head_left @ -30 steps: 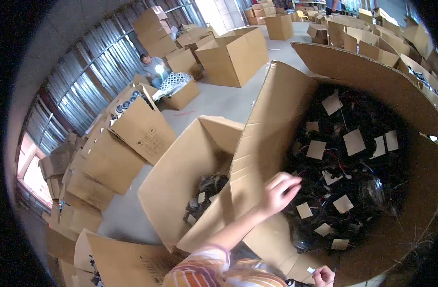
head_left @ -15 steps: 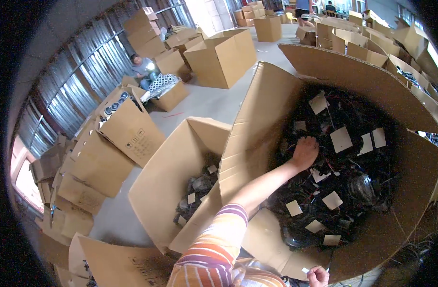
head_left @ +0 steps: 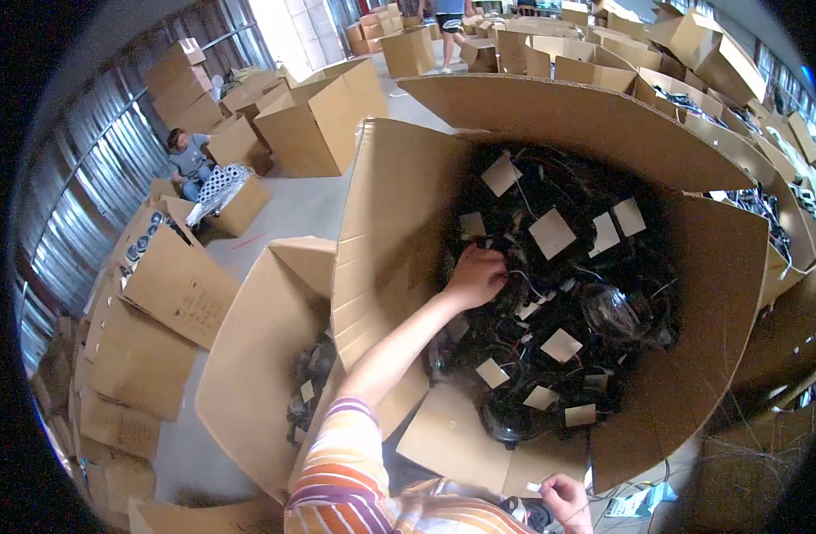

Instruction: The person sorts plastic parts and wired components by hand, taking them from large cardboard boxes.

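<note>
My left hand (head_left: 477, 276) reaches deep into a large cardboard box (head_left: 728, 338), its fingers curled down among black wired parts (head_left: 541, 182). Its fingertips are partly hidden, so what they grip cannot be made out. A thin pale wire (head_left: 525, 283) runs close beside this hand. Several cream paper tags (head_left: 552, 233) lie over the dark heap, and a clear-wrapped round part (head_left: 611, 310) sits to the right of the hand. At the near side, outside the box, my right hand (head_left: 566, 501) pinches a small white piece (head_left: 534, 488) between thumb and finger.
A second open box (head_left: 247, 356) with similar tagged parts stands left. More cartons (head_left: 150, 347) line the metal wall. A seated person (head_left: 190, 165) is beside a box of silvery tubes (head_left: 239, 200); another person (head_left: 449, 27) stands far off. Filled boxes (head_left: 755, 200) crowd the right.
The view has swung right, shifting the scene leftward in the picture. My left hand stays down among the black parts. My right hand still holds the small white piece and shows more fully.
</note>
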### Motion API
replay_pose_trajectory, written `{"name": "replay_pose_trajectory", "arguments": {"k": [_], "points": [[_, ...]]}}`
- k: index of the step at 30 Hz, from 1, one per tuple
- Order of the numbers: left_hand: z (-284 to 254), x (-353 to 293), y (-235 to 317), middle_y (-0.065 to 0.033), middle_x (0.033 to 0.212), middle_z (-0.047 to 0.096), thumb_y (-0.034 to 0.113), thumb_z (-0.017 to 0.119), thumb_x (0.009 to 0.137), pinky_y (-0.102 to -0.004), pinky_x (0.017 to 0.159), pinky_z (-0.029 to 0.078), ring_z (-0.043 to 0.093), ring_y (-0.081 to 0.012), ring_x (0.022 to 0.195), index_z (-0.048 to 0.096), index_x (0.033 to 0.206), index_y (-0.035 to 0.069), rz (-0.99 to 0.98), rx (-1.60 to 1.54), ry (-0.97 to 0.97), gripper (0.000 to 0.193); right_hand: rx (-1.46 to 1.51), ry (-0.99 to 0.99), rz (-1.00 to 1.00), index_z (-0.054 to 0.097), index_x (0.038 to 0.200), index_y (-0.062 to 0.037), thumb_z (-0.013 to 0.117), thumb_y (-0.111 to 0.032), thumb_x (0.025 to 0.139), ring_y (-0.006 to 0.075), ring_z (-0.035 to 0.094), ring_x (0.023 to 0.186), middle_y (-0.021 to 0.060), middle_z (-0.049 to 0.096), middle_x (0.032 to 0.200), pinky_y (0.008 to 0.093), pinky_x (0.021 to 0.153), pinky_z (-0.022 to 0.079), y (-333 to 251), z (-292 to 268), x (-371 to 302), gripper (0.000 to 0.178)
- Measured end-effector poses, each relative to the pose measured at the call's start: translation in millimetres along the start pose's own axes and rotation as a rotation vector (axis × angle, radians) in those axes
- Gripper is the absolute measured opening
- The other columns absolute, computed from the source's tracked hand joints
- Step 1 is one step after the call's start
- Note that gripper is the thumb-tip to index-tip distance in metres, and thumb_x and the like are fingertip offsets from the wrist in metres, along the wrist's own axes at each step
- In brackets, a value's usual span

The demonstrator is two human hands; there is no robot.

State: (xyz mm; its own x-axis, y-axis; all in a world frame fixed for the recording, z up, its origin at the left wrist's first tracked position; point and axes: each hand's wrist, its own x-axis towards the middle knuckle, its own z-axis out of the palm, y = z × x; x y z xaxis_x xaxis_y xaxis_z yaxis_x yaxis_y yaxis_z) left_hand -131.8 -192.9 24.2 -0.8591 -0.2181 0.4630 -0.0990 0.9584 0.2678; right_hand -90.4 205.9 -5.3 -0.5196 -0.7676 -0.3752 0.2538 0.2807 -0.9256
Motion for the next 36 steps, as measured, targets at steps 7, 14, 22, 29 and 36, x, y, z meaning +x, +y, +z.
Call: {"name": "replay_pose_trajectory", "arguments": {"k": [7,14,22,29,36], "points": [[-18.3,-72.9,84.6,-0.0085,0.081,0.053,0.005,0.047,0.074,-0.0252,0.071,0.039,0.049,-0.0142,0.078,0.051,0.084,-0.001,-0.363,-0.875,-0.017,0.012,-0.061,-0.057,0.056,0.052,0.071,-0.0007,0.051,-0.009,0.073,0.0031,0.043,0.056,-0.0013,0.048,0.061,0.0169,0.05,0.037,-20.0,6.2,2.7,0.009],[4.6,-130.1,139.3,-0.001,0.063,0.047,0.01,0.04,0.081,-0.0178,0.057,0.037,0.045,-0.0065,0.061,0.047,0.085,0.001,-0.584,-1.116,-0.219,0.012,-0.137,-0.105,0.117,0.051,0.071,-0.0012,0.05,-0.012,0.074,0.0042,0.043,0.056,-0.0013,0.048,0.06,0.0184,0.051,0.037,-35.6,7.2,9.9,0.011],[34.7,-162.0,151.6,0.0019,0.072,0.043,0.019,0.035,0.085,-0.0158,0.054,0.034,0.036,-0.0034,0.059,0.042,0.106,0.002,-0.813,-1.569,-0.622,0.028,-0.08,-0.103,0.129,0.051,0.072,-0.0003,0.048,-0.012,0.074,0.006,0.044,0.057,0.0017,0.049,0.063,0.0194,0.053,0.038,-35.2,8.5,12.0,0.012],[14.2,-170.1,160.0,-0.0004,0.076,0.046,0.014,0.039,0.083,-0.0171,0.055,0.036,0.04,-0.0051,0.06,0.048,0.099,0.001,-0.579,-1.388,-0.751,0.023,-0.013,-0.023,0.098,0.051,0.073,-0.0003,0.049,-0.01,0.073,0.007,0.045,0.061,0.0026,0.05,0.065,0.0199,0.055,0.039,-35.7,4.7,12.4,0.01],[11.6,-172.7,157.5,-0.0018,0.074,0.045,0.009,0.043,0.08,-0.0175,0.056,0.036,0.044,-0.0058,0.063,0.049,0.088,-0.003,-0.594,-1.57,-0.865,0.015,0.067,0.004,0.046,0.05,0.072,0.0,0.048,-0.007,0.074,0.0043,0.043,0.057,0.0006,0.047,0.065,0.0173,0.05,0.035,-31.7,2.6,12.2,0.008]]}}
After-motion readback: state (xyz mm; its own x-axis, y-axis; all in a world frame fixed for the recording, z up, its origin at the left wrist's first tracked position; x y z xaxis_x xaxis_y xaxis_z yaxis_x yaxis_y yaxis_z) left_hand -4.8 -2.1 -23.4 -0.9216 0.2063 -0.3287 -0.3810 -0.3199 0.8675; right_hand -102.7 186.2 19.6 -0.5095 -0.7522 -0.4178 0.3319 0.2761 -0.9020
